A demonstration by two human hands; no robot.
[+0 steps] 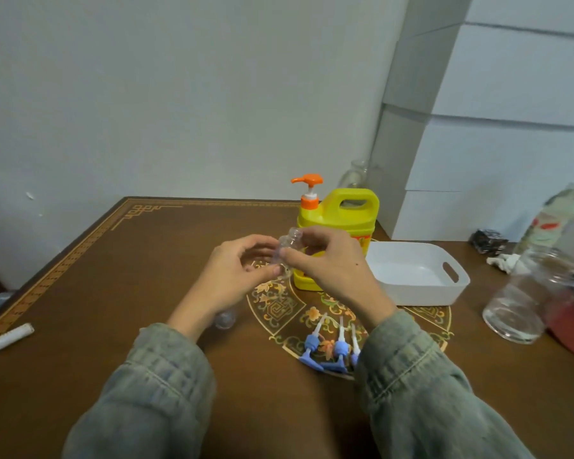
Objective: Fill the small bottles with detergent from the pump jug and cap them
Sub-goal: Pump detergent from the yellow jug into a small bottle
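At far left of the dark brown wooden table with gold border pattern (120,293), a white cylindrical stick with a worn end (7,339), lying flat near the edge. Further right, left hand (236,276) in a faded green denim sleeve (146,385), fingers curled around the lower part of a small clear plastic bottle (284,251), gripping it. Under that wrist, a second small clear bottle (225,320) lying on the tabletop, partly hidden. Held bottle raised off the table, tilted, open neck up and to the right, no cap on it, just in front of the yellow plastic jug with orange pump head (338,220). Right hand (332,263) closed on the same bottle near its neck, thumb and fingertips pinching it; exact contact partly hidden. Below, between the two forearms, three blue pump caps with white dip tubes (332,346) lying side by side on the round floral inlay, tubes pointing away. Right of the jug, touching or just beside it, a white rectangular plastic bin with handle cutout (458,286). Behind the jug, a clear glass jar (358,175) near the wall. Further right, a large clear glass jar (527,299), a crumpled white tissue (506,261), a small dark patterned packet (487,240), and a tall plastic bottle with a pale label (554,220) near the edge.
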